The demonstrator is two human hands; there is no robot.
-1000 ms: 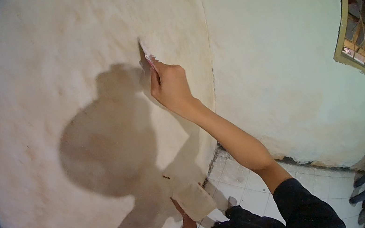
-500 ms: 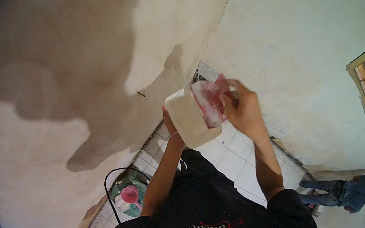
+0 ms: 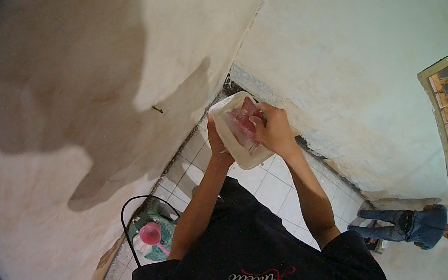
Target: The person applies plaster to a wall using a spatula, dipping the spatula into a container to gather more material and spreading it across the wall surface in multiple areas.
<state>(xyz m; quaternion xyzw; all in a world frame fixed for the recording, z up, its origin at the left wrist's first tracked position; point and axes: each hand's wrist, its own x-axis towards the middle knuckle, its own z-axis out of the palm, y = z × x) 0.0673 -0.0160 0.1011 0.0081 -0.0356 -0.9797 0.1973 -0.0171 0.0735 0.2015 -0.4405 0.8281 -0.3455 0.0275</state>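
Red scraper (image 3: 246, 119) has moved from wall (image 3: 179, 31) into pale tub (image 3: 226, 128)

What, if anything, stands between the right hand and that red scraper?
Nothing visible: the right hand holds the red scraper directly, at the open top of the cream plastic tub, which the left hand supports.

Slanted white and red lettering (image 3: 261, 275), upside down, across the front of a black shirt (image 3: 240, 247)
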